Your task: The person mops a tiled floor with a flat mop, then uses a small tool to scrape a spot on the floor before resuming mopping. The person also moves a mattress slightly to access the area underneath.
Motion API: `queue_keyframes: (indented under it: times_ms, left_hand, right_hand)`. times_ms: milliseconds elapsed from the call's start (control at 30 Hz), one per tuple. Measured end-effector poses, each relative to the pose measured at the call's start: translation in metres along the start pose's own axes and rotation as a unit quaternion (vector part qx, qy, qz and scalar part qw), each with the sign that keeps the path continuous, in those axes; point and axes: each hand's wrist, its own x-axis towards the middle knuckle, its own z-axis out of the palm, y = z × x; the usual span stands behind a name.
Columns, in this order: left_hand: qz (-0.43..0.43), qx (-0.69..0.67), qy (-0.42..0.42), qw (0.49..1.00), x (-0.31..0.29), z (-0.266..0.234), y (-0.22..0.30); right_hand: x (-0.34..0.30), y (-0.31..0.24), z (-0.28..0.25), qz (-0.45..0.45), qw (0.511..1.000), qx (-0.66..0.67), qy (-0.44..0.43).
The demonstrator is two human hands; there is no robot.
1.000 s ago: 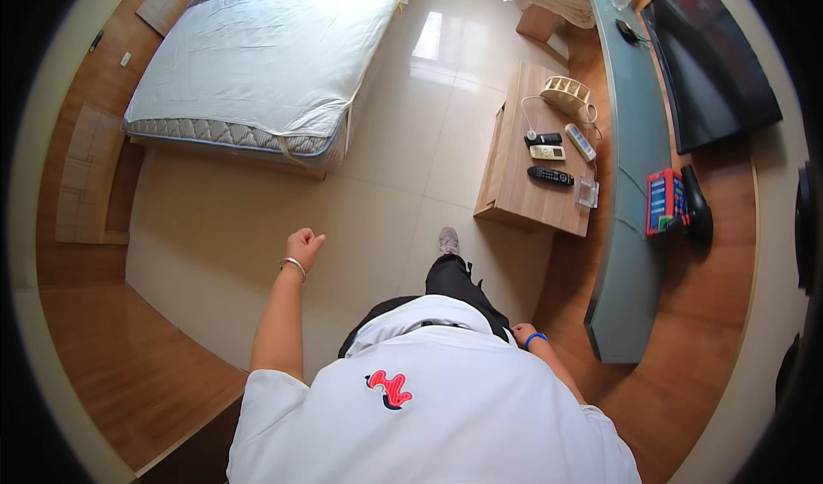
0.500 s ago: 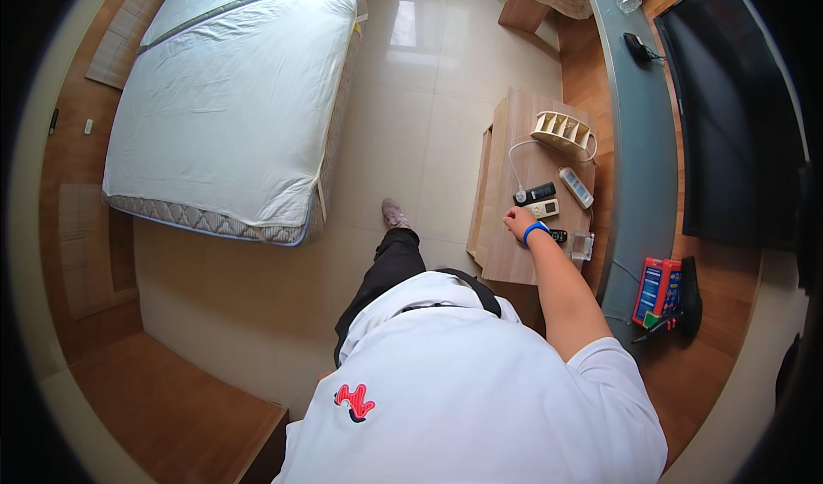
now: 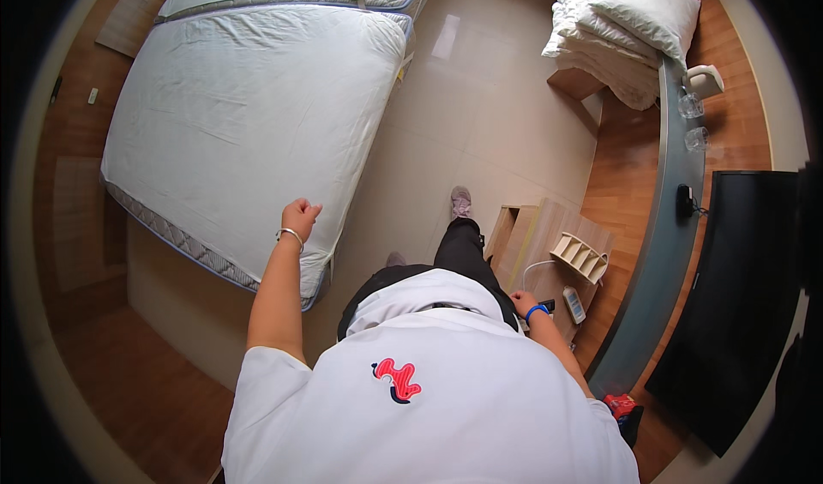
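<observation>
My left hand [image 3: 300, 217], with a bracelet at its wrist, is raised over the near right part of the white-covered mattress [image 3: 249, 115]. Its fingers are curled in, and nothing shows in them. My right hand [image 3: 521, 301], below which sits a blue wristband [image 3: 536, 311], is low by the near end of a wooden cabinet [image 3: 549, 235]. Its fingers look curled too, with no held thing visible. Beside it a dark remote [image 3: 547, 305] is partly covered by the wrist, and a white remote [image 3: 573, 304] lies farther right. A cream compartment rack [image 3: 580, 258] stands on the cabinet top.
Pale floor tiles [image 3: 463, 132] run between bed and cabinet. A long grey-blue shelf [image 3: 656, 252] holds glasses [image 3: 694, 138] and a black box [image 3: 685, 201]; a black television [image 3: 729, 304] is beyond it. Folded bedding and pillows [image 3: 634, 17] are piled at the far right. A red package [image 3: 619, 405] is near right.
My left hand has come into view above the mattress. My view has turned to the right, and my right hand is nearer my body. One foot has stepped forward beside the cabinet.
</observation>
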Motion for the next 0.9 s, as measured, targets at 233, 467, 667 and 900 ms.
queue_keyframes:
  times_ms: [233, 467, 667, 900]
  left_hand:
    - [-0.095, -0.030, -0.005, 0.995, 0.037, 0.068, 0.039]
    - [-0.361, -0.103, -0.037, 0.926, -0.004, 0.107, -0.005]
    - [-0.460, -0.150, 0.015, 0.875, 0.074, 0.101, -0.025]
    - [-0.318, -0.153, 0.151, 0.923, 0.272, 0.055, 0.077]
  right_hand:
    - [0.123, -0.117, -0.172, 0.003, 0.997, -0.070, -0.034]
    - [0.254, -0.354, -0.308, -0.176, 0.978, -0.109, 0.031]
    - [0.328, -0.514, -0.298, -0.191, 0.970, -0.149, -0.021]
    - [0.381, -0.662, -0.276, -0.265, 0.915, -0.250, -0.175]
